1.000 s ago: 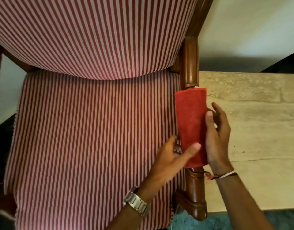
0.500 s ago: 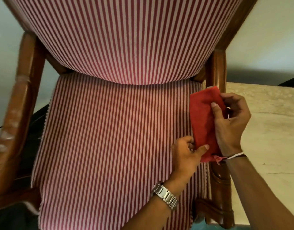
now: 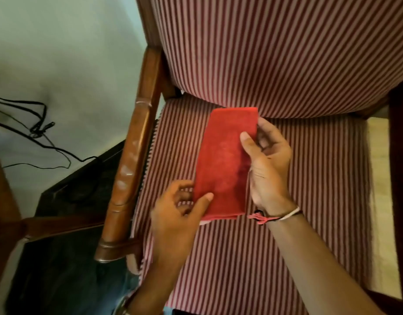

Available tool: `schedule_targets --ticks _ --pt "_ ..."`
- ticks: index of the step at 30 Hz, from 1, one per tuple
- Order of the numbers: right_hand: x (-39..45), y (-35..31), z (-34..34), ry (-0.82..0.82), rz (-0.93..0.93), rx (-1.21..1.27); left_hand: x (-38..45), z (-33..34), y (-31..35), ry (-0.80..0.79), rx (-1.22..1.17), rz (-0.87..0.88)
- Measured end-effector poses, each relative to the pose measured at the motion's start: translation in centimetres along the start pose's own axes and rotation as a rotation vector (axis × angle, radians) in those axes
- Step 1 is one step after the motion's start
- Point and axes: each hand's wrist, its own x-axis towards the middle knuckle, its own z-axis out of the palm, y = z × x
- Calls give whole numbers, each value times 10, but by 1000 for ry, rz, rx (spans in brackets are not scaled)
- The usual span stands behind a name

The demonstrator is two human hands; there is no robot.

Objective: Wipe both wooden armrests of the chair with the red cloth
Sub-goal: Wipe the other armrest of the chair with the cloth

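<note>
**Red cloth held over the striped seat, both armrests in shot**

While the view looks straight down, most of what you see is the chair's seat (image 3: 287, 223), red-and-white striped fabric, with the matching backrest (image 3: 275, 53) at the far side. Pale wall (image 3: 59, 53) on the far left, a few thin black cables (image 3: 37, 130) running across it, and something dark and boxy (image 3: 66, 223) down on the near left beside the chair, can't tell what it is.

Counting things: one red cloth (image 3: 225, 164), folded into a long strip, held just above the seat near the middle-left. Two wooden armrests: the left armrest (image 3: 130, 164) is fully visible, glossy brown with pale smudgy patches on top; the right armrest (image 3: 400, 178) only shows as a dark strip at the right edge. The cloth isn't touching either one.

Two hands. The left hand (image 3: 177, 214) pinches the cloth's near left corner, thumb on top, fingers curled under. The right hand (image 3: 268, 164) grips the right long edge, thumb pressed on the top face. One thread bracelet (image 3: 273, 215) on the right wrist, and a watch (image 3: 123, 311) barely peeks in on the left.
</note>
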Motion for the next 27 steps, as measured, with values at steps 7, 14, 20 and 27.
schedule_targets --ticks 7,14,20,27 --pt "-28 33 111 -177 7 -57 16 -124 -6 322 169 186" --pt "-35 87 146 -167 57 -300 54 -156 -51 164 503 154" --pt "-42 135 79 -60 -310 -913 69 -160 -43 134 816 362" --pt "-68 202 4 -429 -326 -1755 116 -104 -24 -120 1073 469"
